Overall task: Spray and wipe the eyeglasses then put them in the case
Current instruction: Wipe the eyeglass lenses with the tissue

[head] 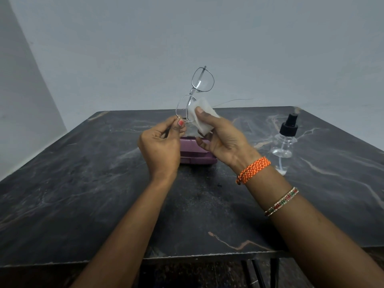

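Thin metal-framed eyeglasses stand on end in the air above the table's middle. My left hand pinches the outer edge of the lower lens frame. My right hand presses a small white cloth against the lower lens, thumb on top. The upper lens is bare. A purple glasses case lies shut on the table just behind and below my hands, partly hidden by them. A clear spray bottle with a black nozzle stands to the right, apart from my hands.
The dark marble table runs to a near edge at the bottom of the view and to a back edge close to a plain grey wall. Dark legs or bars show under the front edge.
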